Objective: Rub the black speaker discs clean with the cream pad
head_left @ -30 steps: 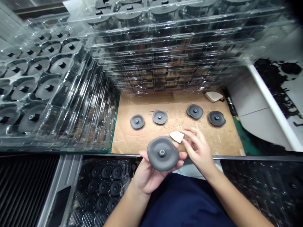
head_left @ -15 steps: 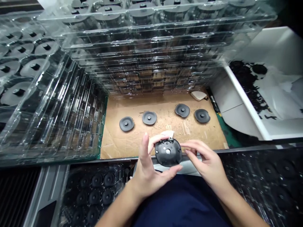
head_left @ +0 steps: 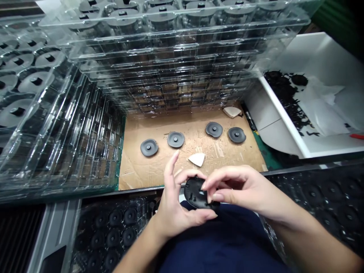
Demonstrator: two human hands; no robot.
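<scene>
A black rounded plastic cover (head_left: 191, 194) is in my left hand (head_left: 174, 206), pinched at its rim between thumb and a finger, with the index finger raised. Its hollow side, with small posts, faces me. My right hand (head_left: 241, 185) has its thumb and fingertips pinched together over the inside of the cover; whatever they hold is too small or hidden. Just beyond, on the cardboard sheet (head_left: 133, 172), lies a white wedge-shaped pad (head_left: 197, 159). Several grey-black discs with central hubs lie farther back, including a left disc (head_left: 149, 147) and a right disc (head_left: 237, 135).
Tall stacks of clear trays (head_left: 176, 72) holding discs stand at the back and left. A white bin (head_left: 308, 146) with small black parts and plastic bags is at right. Another wedge pad (head_left: 232, 112) and a dark pen-like tool (head_left: 249, 118) lie beside it. Lower trays (head_left: 113, 227) flank my lap.
My right hand has moved left, its fingers now over the cover's inside. The cover has tilted and sits a little lower. The wedge pad behind it now shows fully.
</scene>
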